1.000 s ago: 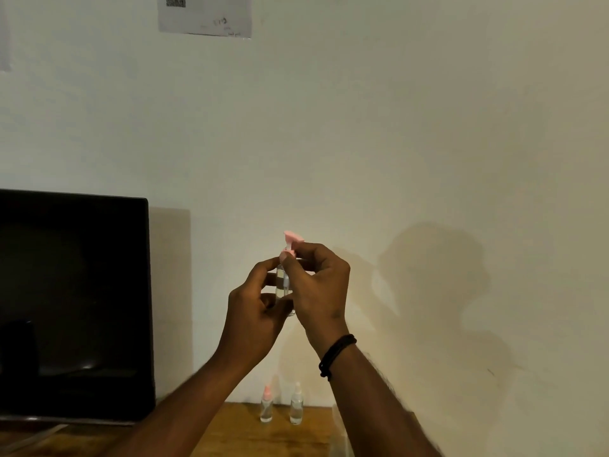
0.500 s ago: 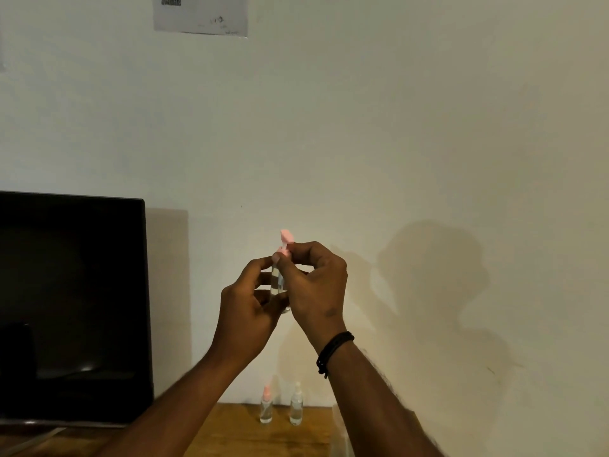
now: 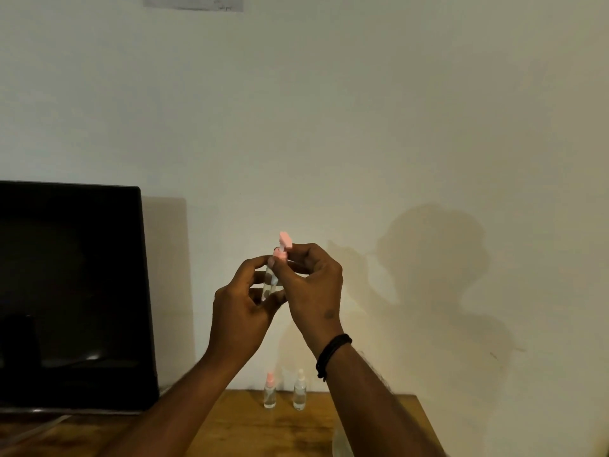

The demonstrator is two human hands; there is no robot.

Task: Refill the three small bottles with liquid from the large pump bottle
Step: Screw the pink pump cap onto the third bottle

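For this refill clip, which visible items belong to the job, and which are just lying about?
Part of the job:
- held small bottle, gripped by the left hand
- its pink pump cap, pinched by the right hand
- pink-capped bottle and white-capped bottle on the wooden table

Just lying about:
- black monitor
- paper on the wall
- black wristband

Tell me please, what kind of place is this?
Probably a room in a home or small office, not a workshop: a plain painted wall, a dark switched-off screen on a wooden table, and a paper sheet stuck high up.
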